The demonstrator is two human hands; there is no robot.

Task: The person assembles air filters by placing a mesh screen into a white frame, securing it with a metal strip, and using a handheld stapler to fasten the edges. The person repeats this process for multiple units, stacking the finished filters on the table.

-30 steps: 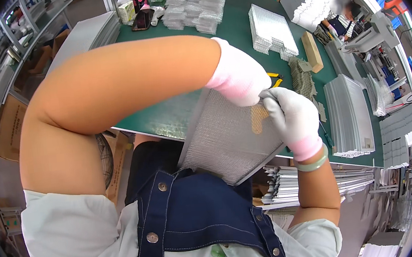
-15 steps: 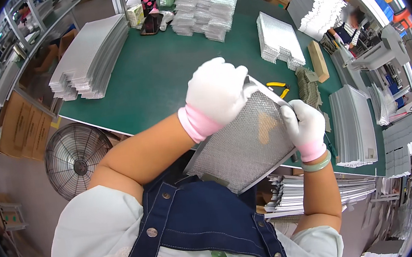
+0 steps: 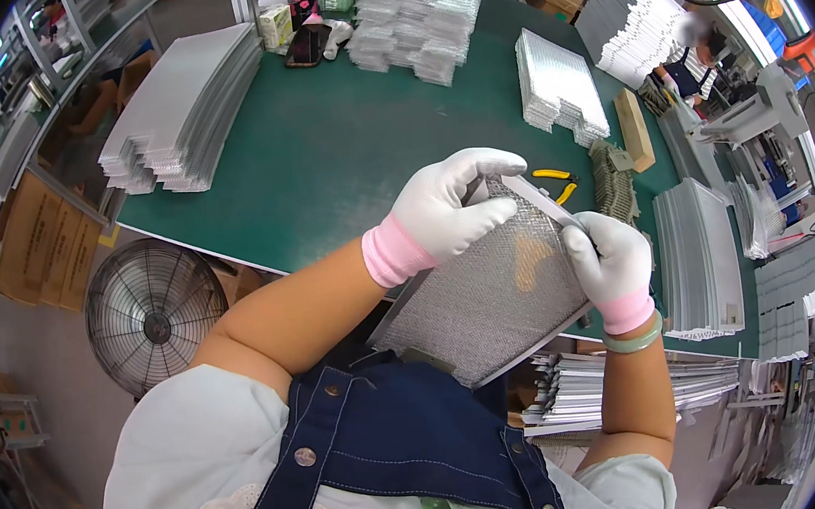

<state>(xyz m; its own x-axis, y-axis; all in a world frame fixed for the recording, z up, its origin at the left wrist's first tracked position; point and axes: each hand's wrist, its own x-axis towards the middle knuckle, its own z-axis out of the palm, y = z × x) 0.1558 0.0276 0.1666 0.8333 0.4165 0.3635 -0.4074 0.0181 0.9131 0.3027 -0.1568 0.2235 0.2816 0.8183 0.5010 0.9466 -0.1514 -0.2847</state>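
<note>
A silver mesh filter panel [image 3: 471,292] with a metal rim leans at a slant between my body and the green table's front edge. My right hand [image 3: 614,258], in a white glove with a pink cuff, pinches its upper right rim between thumb and fingers. My left hand [image 3: 452,205], gloved the same way, curves around the panel's upper corner. Its thumb and fingers stand apart there, the thumb over the mesh side. A tan, irregular patch [image 3: 531,261] shows on the mesh. Just beyond the panel, yellow-handled pliers [image 3: 559,184] lie on the table.
The green table [image 3: 335,133] carries stacks of silver mesh sheets [image 3: 183,99], wrapped sheets [image 3: 417,15] and notched pieces [image 3: 561,84]. A wooden block [image 3: 633,129] and framed panels [image 3: 701,258] stand at right. A floor fan [image 3: 156,321] is at left. Another person [image 3: 686,71] works far right.
My left hand has opened from a closed grip at the panel's corner and come slightly lower, its fingers spreading. My right hand keeps its hold on the rim. The view has shifted slightly.
</note>
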